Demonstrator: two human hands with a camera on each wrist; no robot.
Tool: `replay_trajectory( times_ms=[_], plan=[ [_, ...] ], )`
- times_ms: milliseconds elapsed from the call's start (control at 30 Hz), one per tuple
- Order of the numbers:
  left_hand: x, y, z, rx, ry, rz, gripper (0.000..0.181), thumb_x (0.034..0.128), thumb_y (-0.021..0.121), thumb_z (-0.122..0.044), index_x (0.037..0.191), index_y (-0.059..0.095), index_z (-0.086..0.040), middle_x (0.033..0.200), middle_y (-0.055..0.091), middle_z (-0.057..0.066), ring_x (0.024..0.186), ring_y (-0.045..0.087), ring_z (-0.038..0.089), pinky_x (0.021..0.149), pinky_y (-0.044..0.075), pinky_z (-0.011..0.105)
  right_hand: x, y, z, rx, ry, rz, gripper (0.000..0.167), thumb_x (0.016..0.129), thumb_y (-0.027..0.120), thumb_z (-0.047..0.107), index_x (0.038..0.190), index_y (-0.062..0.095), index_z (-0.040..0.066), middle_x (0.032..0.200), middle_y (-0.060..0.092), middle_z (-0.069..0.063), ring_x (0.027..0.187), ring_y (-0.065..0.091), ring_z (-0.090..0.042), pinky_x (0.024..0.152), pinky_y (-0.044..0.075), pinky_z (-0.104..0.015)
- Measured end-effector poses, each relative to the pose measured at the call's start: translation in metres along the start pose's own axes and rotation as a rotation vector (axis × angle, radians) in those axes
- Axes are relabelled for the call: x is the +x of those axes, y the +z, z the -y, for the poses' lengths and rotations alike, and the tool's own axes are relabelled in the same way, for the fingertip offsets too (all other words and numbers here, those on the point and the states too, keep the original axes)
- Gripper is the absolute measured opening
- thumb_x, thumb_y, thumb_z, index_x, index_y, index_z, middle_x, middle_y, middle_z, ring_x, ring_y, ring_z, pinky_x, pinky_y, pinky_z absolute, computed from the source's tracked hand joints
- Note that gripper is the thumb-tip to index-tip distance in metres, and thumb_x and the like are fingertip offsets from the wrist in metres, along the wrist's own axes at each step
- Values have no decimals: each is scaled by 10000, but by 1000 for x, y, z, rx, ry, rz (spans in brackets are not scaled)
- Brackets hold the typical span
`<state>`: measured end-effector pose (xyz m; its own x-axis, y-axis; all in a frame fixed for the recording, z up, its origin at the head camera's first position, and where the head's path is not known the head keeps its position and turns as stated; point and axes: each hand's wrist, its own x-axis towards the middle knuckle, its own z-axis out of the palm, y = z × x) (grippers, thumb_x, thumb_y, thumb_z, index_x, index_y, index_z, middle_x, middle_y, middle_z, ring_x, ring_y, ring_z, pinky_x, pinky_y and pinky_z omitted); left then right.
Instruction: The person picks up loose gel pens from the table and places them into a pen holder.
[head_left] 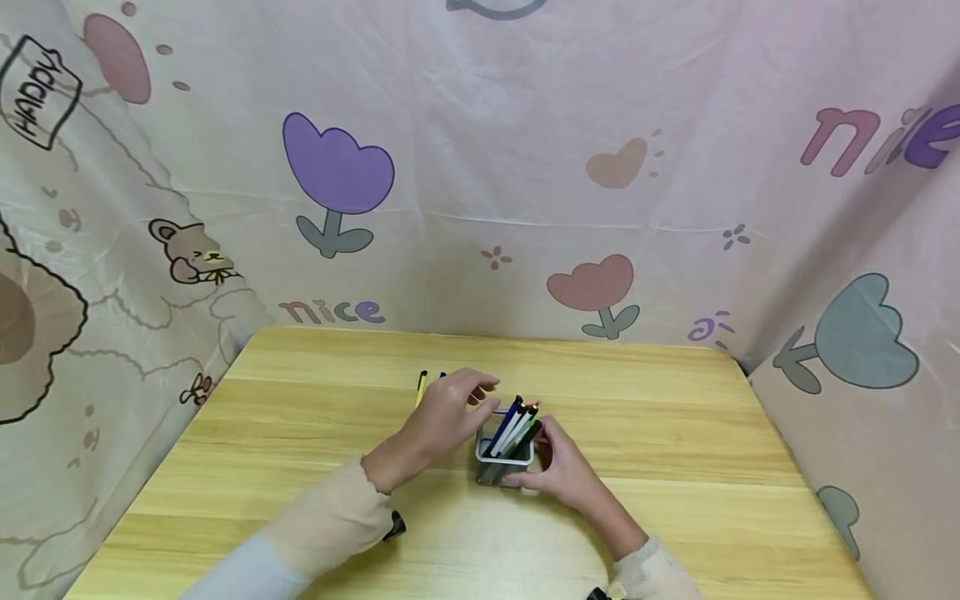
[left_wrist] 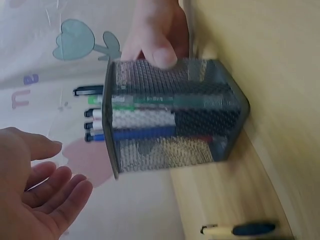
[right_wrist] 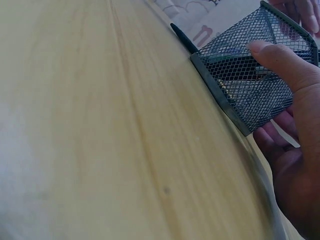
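A dark mesh pen holder stands on the table with several pens in it, among them blue, white and green ones. My right hand grips the holder's right side; in the right wrist view the thumb of that hand lies against the mesh. At the holder's upper left is my left hand, its fingers loosely bent and holding nothing. The left wrist view shows a gap between the left hand and the holder's rim.
A yellow pen lies on the wooden table behind my left hand, with the dark tip of another pen beside it. Printed cloth hangs behind the table and at both sides.
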<state>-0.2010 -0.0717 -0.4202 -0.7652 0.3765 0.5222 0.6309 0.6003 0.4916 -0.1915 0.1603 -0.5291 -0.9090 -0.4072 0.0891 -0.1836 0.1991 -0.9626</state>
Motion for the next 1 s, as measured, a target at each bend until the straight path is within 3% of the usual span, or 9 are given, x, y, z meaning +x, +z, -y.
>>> replay_trajectory(
  times_ms=[500,867,1000],
  plan=[
    [1,-5,40,106,-129,-34,293,908,750,-25,1196,711,14,1126,746,156,919,738,259,777,638,351,-1,0,1,-19,17,4,811,708,961,174,1365,486,138,1297,638,-106,1161,670,-172,1006,552,-219],
    [-1,-5,80,184,-278,10,377,881,748,17,1249,682,58,1189,728,222,962,737,315,796,636,417,-1,-1,1,-32,38,-11,798,699,965,185,1344,498,135,1263,649,-101,1118,673,-158,968,561,-218],
    [-5,-5,95,179,-349,30,406,877,716,49,1279,663,76,1270,697,258,1105,714,380,905,623,470,-2,0,2,-40,40,-14,798,699,967,201,1344,499,142,1258,647,-91,1110,667,-168,968,557,-219]
  ],
)
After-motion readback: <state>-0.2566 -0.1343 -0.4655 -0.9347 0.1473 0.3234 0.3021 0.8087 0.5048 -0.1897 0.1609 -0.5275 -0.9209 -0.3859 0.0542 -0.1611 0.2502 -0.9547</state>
